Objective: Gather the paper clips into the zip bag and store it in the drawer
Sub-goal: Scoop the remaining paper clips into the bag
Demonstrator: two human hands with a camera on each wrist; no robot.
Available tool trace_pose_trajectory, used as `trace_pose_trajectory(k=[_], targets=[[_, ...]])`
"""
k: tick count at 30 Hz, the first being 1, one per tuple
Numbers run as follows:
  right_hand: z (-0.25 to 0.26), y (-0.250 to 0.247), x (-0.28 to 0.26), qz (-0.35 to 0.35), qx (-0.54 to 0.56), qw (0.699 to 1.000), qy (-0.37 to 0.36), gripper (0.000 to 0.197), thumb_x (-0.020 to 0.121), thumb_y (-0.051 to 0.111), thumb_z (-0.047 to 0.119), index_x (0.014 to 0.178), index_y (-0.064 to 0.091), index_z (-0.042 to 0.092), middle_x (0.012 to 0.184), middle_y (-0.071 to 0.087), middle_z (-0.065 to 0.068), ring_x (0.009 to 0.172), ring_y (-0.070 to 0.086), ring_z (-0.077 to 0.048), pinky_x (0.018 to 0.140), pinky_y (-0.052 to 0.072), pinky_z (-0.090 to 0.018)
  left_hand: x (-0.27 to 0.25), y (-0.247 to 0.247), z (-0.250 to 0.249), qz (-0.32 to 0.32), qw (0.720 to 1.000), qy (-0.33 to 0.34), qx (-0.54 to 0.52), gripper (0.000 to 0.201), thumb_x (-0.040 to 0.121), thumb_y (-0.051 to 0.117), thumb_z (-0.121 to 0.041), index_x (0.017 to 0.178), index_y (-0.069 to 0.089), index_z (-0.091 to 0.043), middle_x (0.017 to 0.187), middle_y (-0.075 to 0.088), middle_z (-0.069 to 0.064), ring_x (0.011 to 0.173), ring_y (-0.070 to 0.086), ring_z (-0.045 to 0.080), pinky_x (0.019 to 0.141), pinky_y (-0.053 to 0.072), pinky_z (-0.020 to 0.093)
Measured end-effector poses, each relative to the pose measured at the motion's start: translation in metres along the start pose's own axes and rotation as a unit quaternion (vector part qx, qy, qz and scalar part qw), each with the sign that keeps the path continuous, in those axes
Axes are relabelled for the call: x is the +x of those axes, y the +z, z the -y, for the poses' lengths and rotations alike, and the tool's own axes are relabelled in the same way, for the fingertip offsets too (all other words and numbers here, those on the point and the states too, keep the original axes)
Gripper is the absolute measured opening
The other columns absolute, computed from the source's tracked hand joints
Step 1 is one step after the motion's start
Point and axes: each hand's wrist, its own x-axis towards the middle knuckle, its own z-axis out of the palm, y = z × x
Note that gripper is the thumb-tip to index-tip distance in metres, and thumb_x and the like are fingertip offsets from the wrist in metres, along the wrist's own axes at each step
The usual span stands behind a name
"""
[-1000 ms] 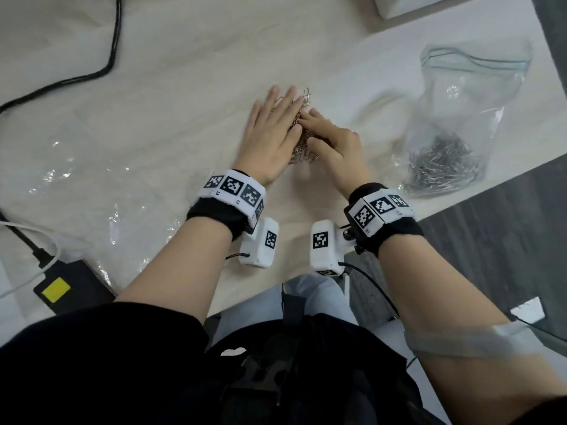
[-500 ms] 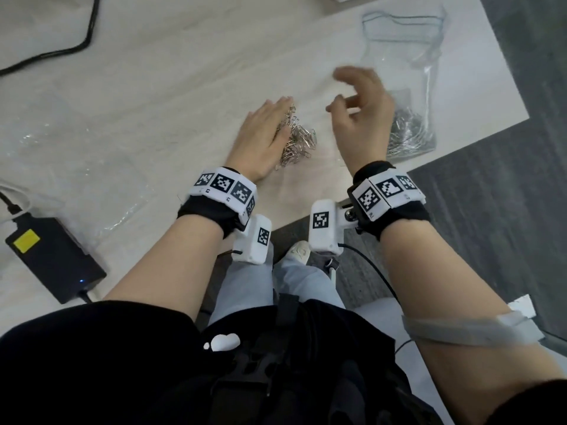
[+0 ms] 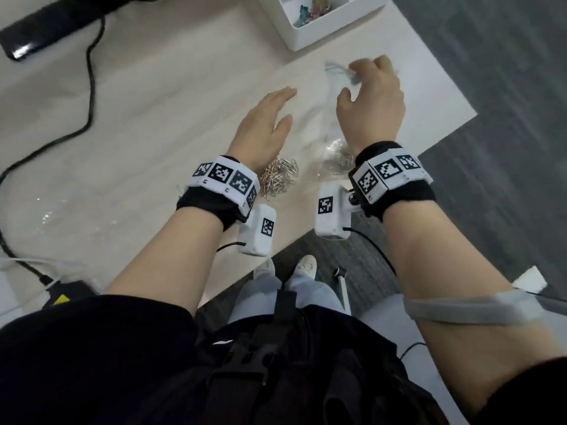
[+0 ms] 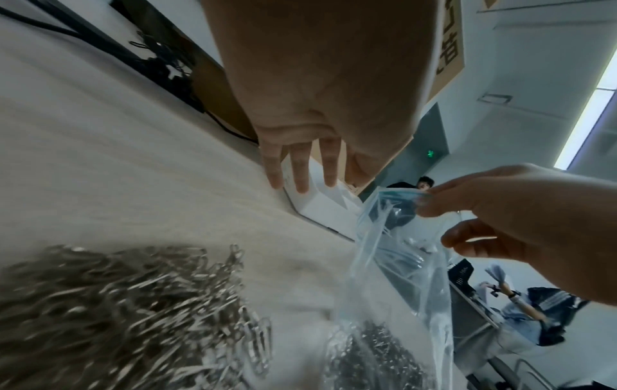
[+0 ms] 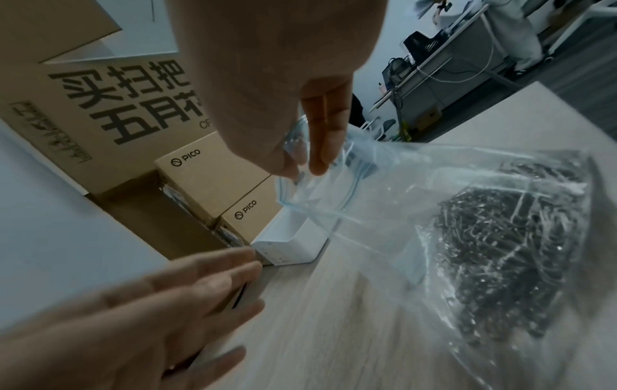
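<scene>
A loose heap of silver paper clips lies on the pale wooden table, just ahead of my left wrist. To its right stands the clear zip bag, with many clips in its bottom. My right hand pinches the bag's blue zip edge and holds the top up. My left hand hovers flat above the table beyond the heap, fingers straight, holding nothing, a short way left of the bag.
A white drawer tray with small coloured items stands at the back. A black cable and a power adapter lie to the left, near a clear plastic sheet. The table's edge runs close on the right. Cardboard boxes stand behind.
My right hand left the clip heap, moved right and took hold of the bag's top edge. My left hand lifted off the heap and stretched forward.
</scene>
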Motion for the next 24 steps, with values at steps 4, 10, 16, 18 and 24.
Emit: trace_pose_trajectory(k=[4,10,16,18,24], targets=[[-0.005,-0.002,-0.019,-0.04,0.053,0.998,0.01,0.018,0.079,0.051,0.018,0.088,0.064,0.01,0.095,0.062,-0.004,0.085,0.056,-0.024,0.066,0.038,-0.031,0.013,-0.003,-0.023,-0.001,0.998,0.064,-0.02,0.051,0.094,0.043,-0.012,0.143,0.033,-0.019,0.148,0.033,0.004,0.114,0.052,0.016,0.096,0.041,0.025],[-0.012,-0.017,-0.047,-0.162,0.094,0.981,-0.055,0.012,0.07,0.055,0.019,0.07,0.06,0.009,0.074,0.06,-0.005,0.055,0.05,-0.02,0.051,0.029,-0.025,0.025,0.0,-0.052,0.1,0.984,0.145,0.004,0.028,0.087,0.053,-0.024,0.113,0.059,-0.018,0.14,0.043,-0.002,0.09,0.06,0.019,0.088,0.049,0.036],[-0.028,-0.041,-0.078,-0.237,0.076,0.969,0.006,0.012,0.068,0.054,0.018,0.074,0.06,0.01,0.076,0.054,0.0,0.054,0.043,-0.012,0.044,0.026,-0.021,0.026,0.002,-0.085,0.119,0.977,0.175,0.019,0.02,0.087,0.057,-0.032,0.085,0.063,-0.013,0.085,0.067,-0.003,0.054,0.053,-0.003,0.061,0.042,0.024],[-0.033,-0.047,-0.09,-0.262,0.092,0.96,0.022,0.019,0.067,0.053,0.016,0.082,0.061,0.008,0.088,0.058,-0.005,0.055,0.047,-0.012,0.046,0.033,-0.023,0.02,0.008,-0.099,0.128,0.973,0.19,-0.01,0.021,0.086,0.056,-0.033,0.083,0.064,-0.013,0.075,0.066,-0.009,0.049,0.051,-0.006,0.055,0.038,0.019],[-0.067,-0.049,-0.122,-0.272,0.217,0.931,0.113,0.079,0.068,0.06,0.017,0.14,0.03,0.006,0.139,0.028,-0.01,0.104,0.054,-0.018,0.079,0.053,-0.026,0.001,0.033,-0.141,0.163,0.96,0.215,-0.071,0.023,0.086,0.056,-0.03,0.078,0.065,-0.011,0.069,0.064,-0.015,0.045,0.049,-0.001,0.05,0.038,0.014]])
